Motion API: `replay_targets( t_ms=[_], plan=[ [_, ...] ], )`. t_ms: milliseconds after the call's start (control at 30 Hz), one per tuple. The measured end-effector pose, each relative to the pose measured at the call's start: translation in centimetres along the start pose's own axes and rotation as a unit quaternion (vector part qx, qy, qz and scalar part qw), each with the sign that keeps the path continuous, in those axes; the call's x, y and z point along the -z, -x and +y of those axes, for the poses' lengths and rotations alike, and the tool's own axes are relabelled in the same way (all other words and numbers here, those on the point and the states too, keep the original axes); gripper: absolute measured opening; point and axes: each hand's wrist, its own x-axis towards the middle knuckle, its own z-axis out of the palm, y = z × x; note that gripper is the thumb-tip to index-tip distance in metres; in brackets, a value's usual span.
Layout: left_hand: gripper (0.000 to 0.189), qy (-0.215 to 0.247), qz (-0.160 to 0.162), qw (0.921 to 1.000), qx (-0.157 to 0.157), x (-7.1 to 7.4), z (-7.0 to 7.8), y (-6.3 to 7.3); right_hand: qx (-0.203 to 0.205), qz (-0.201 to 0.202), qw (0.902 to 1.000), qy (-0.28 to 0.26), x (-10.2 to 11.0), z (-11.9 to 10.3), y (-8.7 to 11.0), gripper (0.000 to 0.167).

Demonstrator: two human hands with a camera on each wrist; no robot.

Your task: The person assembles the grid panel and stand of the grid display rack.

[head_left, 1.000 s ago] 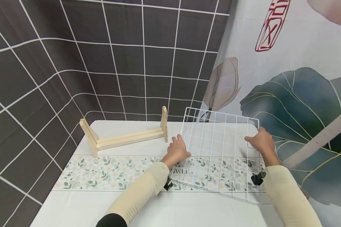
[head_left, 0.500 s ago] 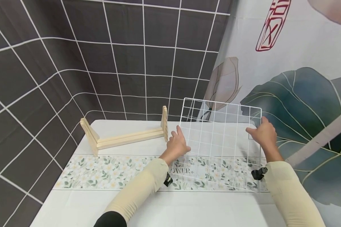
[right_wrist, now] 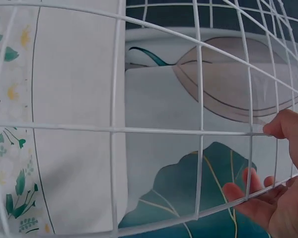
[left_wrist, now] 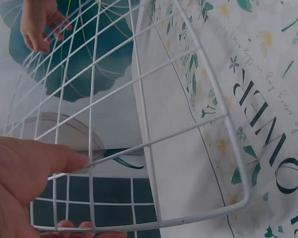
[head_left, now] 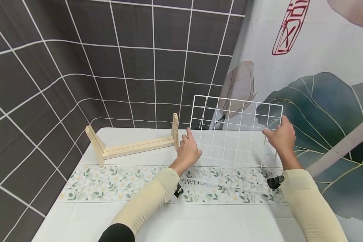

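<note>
Both hands hold a white wire grid panel, tilted up above the table on the right side of the head view. The left hand grips its left edge; in the left wrist view the thumb lies across the wires and fingertips show at the outer edge wire. At the right edge the right hand grips the panel, thumb on a wire and fingers around the outer rod in the right wrist view. A pale wooden stand, two slanted end pieces joined by a low bar, stands left of the panel.
The white table has a printed floral band with lettering running across it. Behind rises a dark cloth with white grid lines. A white cloth with printed leaves hangs close behind the right hand.
The panel has been raised and tilted more upright, its top edge climbing and its lower edge lifting away from the viewer. Both hands have risen slightly with it; the wooden stand stays put.
</note>
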Motion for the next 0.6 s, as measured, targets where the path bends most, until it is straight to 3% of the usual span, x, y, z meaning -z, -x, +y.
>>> replay_targets(
  t_ms=[200,600],
  plan=[
    [0.112,0.007,0.053,0.9985,-0.008,0.2,0.2,-0.2,-0.004,0.025,0.9992,-0.029,-0.1,-0.5,-0.1,0.091],
    [0.111,0.034,0.093,0.9949,-0.02,0.6,0.2,-0.7,0.016,0.086,0.9938,-0.069,0.2,-1.2,0.0,0.085]
  ],
)
